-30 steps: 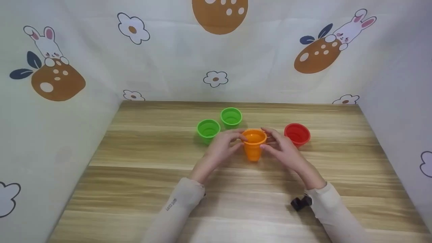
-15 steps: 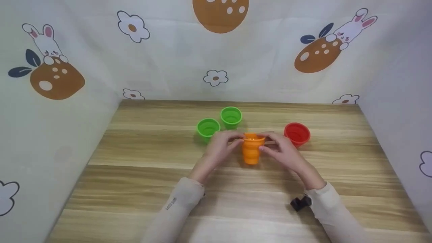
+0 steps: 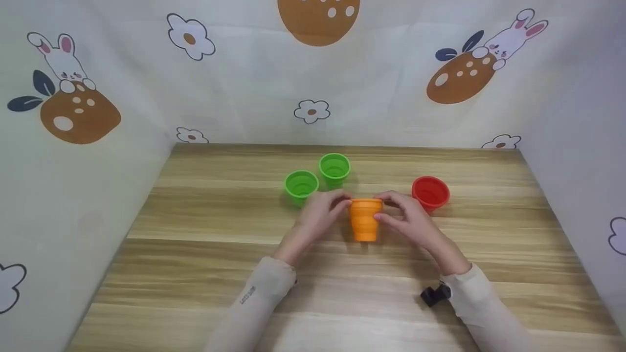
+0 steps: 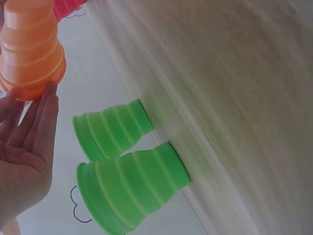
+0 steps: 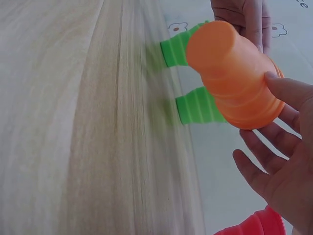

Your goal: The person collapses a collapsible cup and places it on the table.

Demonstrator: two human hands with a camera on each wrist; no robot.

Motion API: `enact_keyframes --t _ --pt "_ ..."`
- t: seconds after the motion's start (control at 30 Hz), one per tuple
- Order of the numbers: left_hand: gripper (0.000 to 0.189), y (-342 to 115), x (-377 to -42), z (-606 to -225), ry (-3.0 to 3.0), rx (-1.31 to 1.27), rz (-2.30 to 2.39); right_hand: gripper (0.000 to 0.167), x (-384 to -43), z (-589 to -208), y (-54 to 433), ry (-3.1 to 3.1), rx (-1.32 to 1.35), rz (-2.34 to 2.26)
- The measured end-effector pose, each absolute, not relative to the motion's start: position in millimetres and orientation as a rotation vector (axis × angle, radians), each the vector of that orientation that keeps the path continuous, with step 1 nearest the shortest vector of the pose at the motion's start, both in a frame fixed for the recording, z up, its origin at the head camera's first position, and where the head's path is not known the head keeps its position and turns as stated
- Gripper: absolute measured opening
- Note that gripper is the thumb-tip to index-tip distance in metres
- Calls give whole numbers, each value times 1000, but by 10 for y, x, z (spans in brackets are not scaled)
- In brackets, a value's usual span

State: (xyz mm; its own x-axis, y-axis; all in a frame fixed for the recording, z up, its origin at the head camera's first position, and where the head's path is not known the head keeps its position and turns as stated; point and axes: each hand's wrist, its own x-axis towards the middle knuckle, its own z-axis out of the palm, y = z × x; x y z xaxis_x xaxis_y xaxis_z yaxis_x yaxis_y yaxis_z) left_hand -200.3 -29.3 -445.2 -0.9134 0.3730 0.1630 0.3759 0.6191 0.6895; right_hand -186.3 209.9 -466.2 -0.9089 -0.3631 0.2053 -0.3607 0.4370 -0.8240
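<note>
An orange ribbed cup [image 3: 365, 220] is held up between both hands, its base tipped toward the person so its side faces the head camera. My left hand [image 3: 320, 210] grips its rim from the left, with the fingertips at the rim in the left wrist view. From the right, my right hand [image 3: 408, 215] pinches the cup, the thumb on its side and fingers at the rim. In the right wrist view the cup's flat base [image 5: 211, 46] shows, off the table. Its inside is hidden.
Two green cups [image 3: 301, 185] [image 4: 132, 188] stand upright behind my left hand, one farther back. A red cup [image 3: 430, 193] stands just beyond my right hand. The wooden table [image 3: 205, 274] meets a patterned cloth wall [image 3: 244, 88] at its back edge.
The orange cup has tilted, its mouth turning away and its base toward the person, so its inside no longer shows. Both hands keep their hold, shifting only slightly. The other cups stay put.
</note>
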Motion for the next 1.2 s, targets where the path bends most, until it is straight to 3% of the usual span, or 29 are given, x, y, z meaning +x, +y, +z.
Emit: enact_keyframes --t 0.2,0.47,0.7,1.2 --pt "25 -314 -1997 -4443 -2885 -710 -1186 31 -1849 -4671 2080 2588 -661 -1612" --pt "46 -354 -1975 -4451 -2869 -880 -1224 28 -1827 -4684 2084 2500 -607 -1704" --pt "40 -321 -1987 -4458 -2746 -1041 -1405 27 -1813 -4674 2064 2449 -597 -1742" --pt "26 -296 -1983 -4466 -2783 -1003 -1283 26 -1802 -4678 2032 2526 -678 -1637"
